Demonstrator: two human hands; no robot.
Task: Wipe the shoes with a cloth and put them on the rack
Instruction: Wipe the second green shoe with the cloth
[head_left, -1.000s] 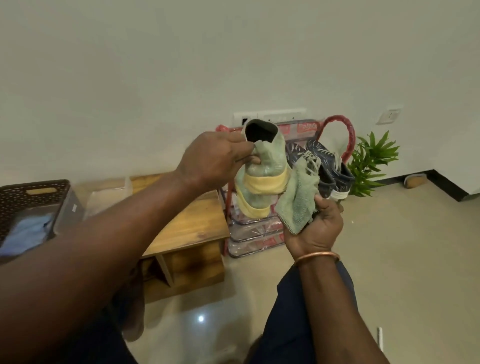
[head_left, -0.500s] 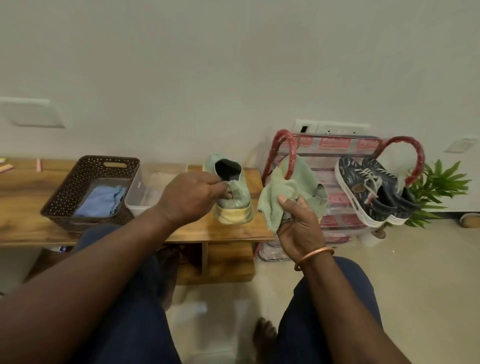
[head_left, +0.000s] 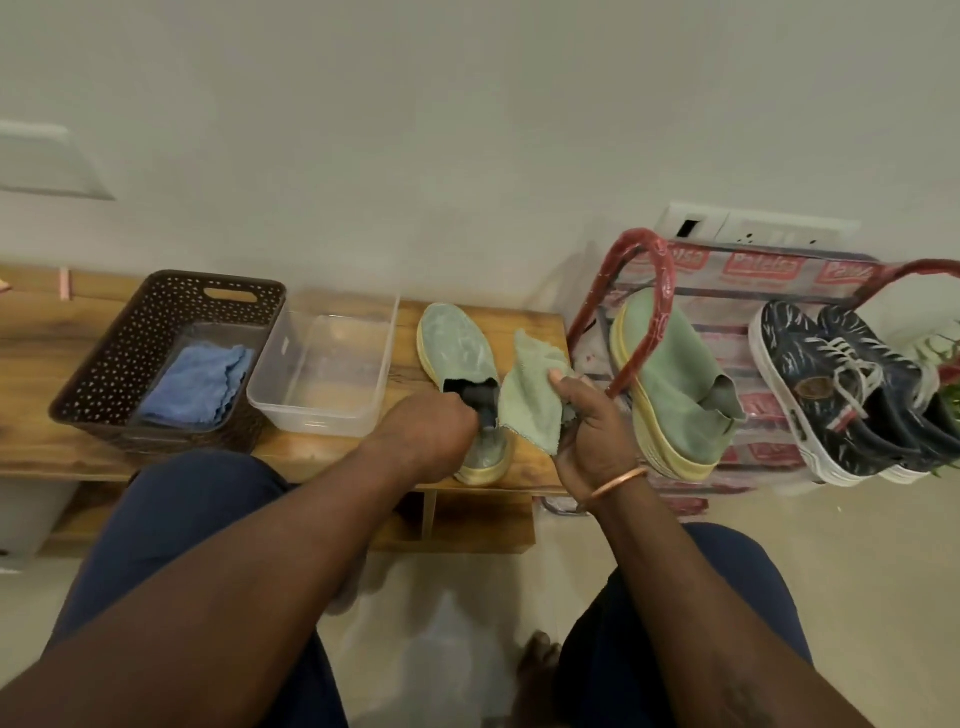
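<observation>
A pale green slip-on shoe (head_left: 457, 345) with a yellow sole lies on the wooden bench (head_left: 537, 325), toe pointing to the wall. My left hand (head_left: 426, 434) grips its dark heel collar. Just right of it, my right hand (head_left: 592, 431) holds a crumpled green cloth (head_left: 530, 395) upright, close to the shoe's side. The matching green shoe (head_left: 675, 384) leans on the red-framed rack (head_left: 647, 270), beside a pair of dark patterned sneakers (head_left: 831, 384).
A brown perforated basket (head_left: 130, 332) with a folded blue cloth (head_left: 197, 384) and a clear plastic tub (head_left: 322, 374) sit on the bench's left part. The wall with a socket panel (head_left: 753, 234) is behind. My knees and bare foot are below, on the tiled floor.
My left hand brought the green shoe down from in front of the rack onto the bench. My right hand with the cloth stayed next to it. The view tilted down and left.
</observation>
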